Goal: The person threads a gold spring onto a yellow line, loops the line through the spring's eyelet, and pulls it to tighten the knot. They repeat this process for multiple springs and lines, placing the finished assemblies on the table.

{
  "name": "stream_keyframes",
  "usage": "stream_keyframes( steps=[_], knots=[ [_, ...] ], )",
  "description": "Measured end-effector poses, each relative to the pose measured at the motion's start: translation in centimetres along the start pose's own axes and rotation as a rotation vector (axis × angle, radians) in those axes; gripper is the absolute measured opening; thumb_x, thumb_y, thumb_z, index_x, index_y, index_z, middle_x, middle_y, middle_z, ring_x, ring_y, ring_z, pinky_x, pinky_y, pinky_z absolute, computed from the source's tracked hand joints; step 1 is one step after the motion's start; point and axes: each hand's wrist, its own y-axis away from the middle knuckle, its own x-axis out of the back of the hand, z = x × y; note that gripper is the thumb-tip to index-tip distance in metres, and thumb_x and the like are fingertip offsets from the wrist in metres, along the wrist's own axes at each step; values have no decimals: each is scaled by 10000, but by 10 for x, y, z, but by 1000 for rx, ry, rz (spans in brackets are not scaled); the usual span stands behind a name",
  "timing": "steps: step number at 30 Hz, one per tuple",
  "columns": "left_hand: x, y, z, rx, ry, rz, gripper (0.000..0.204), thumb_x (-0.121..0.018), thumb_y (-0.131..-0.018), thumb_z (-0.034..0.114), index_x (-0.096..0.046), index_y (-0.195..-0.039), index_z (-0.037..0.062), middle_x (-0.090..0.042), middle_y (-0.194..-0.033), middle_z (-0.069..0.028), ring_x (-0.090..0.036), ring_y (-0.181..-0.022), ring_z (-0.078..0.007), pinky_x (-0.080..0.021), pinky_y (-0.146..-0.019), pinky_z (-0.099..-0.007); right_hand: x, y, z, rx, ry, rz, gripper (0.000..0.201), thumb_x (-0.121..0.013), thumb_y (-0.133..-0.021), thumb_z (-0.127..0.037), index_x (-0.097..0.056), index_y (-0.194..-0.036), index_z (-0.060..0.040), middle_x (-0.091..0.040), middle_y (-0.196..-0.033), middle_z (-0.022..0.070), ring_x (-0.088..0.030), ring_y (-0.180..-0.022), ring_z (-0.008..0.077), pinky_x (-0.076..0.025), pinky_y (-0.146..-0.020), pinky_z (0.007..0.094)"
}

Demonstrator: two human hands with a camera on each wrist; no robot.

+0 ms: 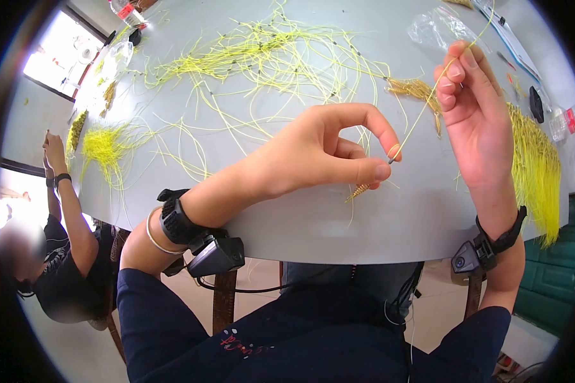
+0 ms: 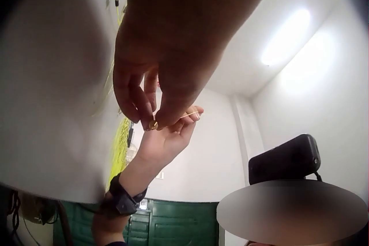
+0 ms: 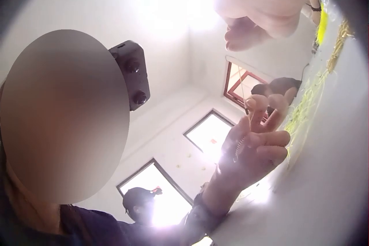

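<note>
Between thumb and index finger my left hand point(image 1: 306, 150) pinches a small gold coil spring point(image 1: 359, 191). The coil's lower end sticks out under the fingers, and a small dark bead shows at the fingertips. From there a thin yellow cord point(image 1: 423, 116) runs taut up to my right hand point(image 1: 479, 121), whose thumb and index finger pinch it; its other fingers are curled. In the right wrist view the coil point(image 3: 240, 148) lies along the left hand point(image 3: 253, 148). The left wrist view shows the coil's round end point(image 2: 153, 125) at the fingertips, with the right hand point(image 2: 167, 142) behind.
Tangled yellow cords point(image 1: 255, 54) with dark beads spread over the grey table point(image 1: 287, 236). A pile of gold springs point(image 1: 412, 88) lies near the right hand. A bundle of yellow cords point(image 1: 536, 172) hangs over the right edge. Another person point(image 1: 64, 255) sits at left.
</note>
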Motion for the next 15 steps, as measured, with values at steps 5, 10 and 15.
stream_keyframes(
  steps=[5,10,15],
  knots=[
    [0,1,1,-47,-3,-8,131,-606,-801,43,-526,-904,54,-494,-1022,-96,-538,-753,-96,-481,-683,-234,-7,2,-1,-32,60,86,194,-475,-906,-134,-519,-1041,-2,-465,-766,-4,-421,-714,73,-364,-622,174],
    [0,1,1,-103,167,68,79,-522,-820,19,-483,-859,75,-495,-1064,-113,-495,-676,-97,-451,-662,-249,-12,4,-5,-134,2,-42,211,-439,-920,-165,-513,-1028,0,-460,-720,-9,-430,-622,64,-368,-555,177],
    [4,2,1,-138,323,53,73,-476,-832,29,-441,-829,92,-498,-1068,-103,-448,-633,-101,-418,-667,-254,-22,7,0,-382,261,-120,228,-442,-914,-192,-530,-1002,-2,-488,-673,-12,-457,-555,55,-376,-482,178]
  ],
)
